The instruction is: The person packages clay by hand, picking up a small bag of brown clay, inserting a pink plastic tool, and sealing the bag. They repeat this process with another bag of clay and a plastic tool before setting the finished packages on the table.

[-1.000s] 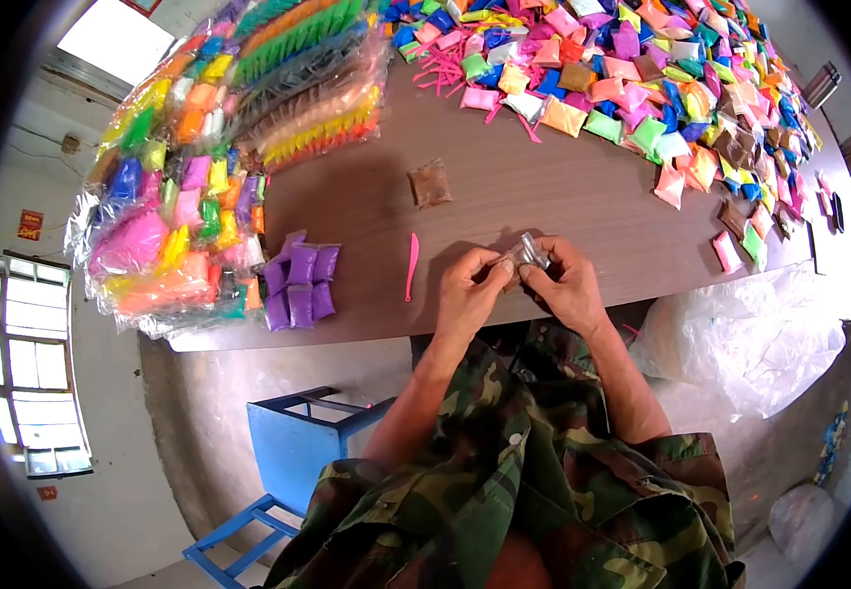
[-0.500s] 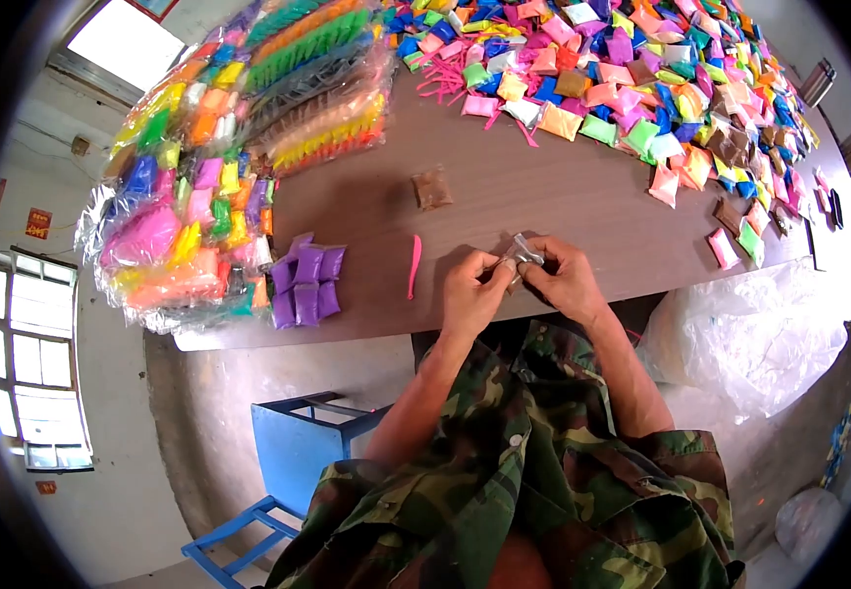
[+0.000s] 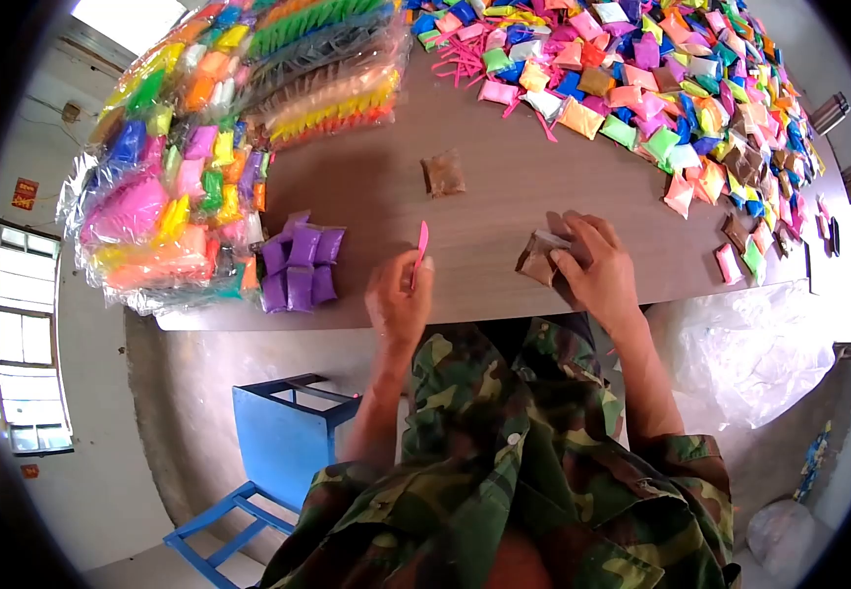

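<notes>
At the table's near edge my left hand [image 3: 400,300] is closed around the lower end of a thin pink plastic stick [image 3: 422,239], whose pointed tip sticks up past the thumb. To the right, my right hand [image 3: 599,272] pinches a small clear packet with brown contents [image 3: 537,259] between thumb and fingers, low over the tabletop. Another brown packet [image 3: 444,173] lies flat farther back, between and beyond the hands. Left of my left hand sits a group of purple packets [image 3: 301,250], bunched together.
Large clear bags of colourful packets [image 3: 165,211] are stacked on the left of the brown table [image 3: 366,187]. A big heap of loose coloured packets [image 3: 631,88] covers the back right. A blue chair [image 3: 288,427] stands below left, and a clear plastic bag [image 3: 754,353] hangs at the right.
My hands were together on the brown packet and have parted. The left moved left and took hold of the pink stick; the right keeps the packet. The view shifted slightly.
</notes>
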`<action>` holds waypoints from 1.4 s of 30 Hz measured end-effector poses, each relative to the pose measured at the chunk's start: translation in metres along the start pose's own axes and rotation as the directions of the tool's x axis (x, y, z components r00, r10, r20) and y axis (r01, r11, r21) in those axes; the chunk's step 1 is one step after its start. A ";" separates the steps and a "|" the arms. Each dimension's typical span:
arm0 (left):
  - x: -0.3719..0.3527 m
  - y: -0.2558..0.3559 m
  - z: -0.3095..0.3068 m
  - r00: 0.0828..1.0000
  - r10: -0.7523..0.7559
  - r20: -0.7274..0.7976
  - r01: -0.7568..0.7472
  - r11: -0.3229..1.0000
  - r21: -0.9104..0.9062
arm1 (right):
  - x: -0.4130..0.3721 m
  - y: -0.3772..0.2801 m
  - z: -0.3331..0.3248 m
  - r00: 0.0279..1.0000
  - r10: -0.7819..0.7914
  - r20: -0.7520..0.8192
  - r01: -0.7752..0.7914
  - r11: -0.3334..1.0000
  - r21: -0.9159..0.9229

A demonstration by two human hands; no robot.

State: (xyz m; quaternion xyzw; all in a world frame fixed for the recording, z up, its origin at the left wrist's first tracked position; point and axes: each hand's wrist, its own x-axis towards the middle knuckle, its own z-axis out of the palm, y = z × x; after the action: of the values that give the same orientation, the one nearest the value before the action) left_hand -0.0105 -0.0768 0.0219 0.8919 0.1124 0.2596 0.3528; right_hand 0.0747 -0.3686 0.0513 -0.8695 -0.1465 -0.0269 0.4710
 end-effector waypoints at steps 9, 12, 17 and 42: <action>-0.004 -0.012 0.006 0.974 0.226 0.025 -0.226 0.947 0.228 | -0.043 -0.005 0.030 0.955 -0.259 0.148 0.297 0.861 -0.413; -0.003 -0.014 0.006 0.981 0.191 0.033 -0.193 0.956 0.221 | -0.042 0.002 0.036 0.949 -0.289 0.129 0.316 0.835 -0.450; -0.004 -0.015 0.009 0.973 0.232 0.007 -0.227 0.944 0.238 | -0.038 0.006 0.033 0.940 -0.307 0.149 0.341 0.842 -0.418; -0.004 -0.013 0.009 0.977 0.215 0.004 -0.210 0.949 0.234 | -0.036 0.006 0.029 0.938 -0.340 0.074 0.344 0.873 -0.347</action>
State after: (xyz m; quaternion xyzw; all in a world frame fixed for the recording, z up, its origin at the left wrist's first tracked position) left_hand -0.0094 -0.0744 0.0059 0.9312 0.0492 0.2907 0.2145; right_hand 0.0389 -0.3559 0.0237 -0.9005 -0.2930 -0.1307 0.2935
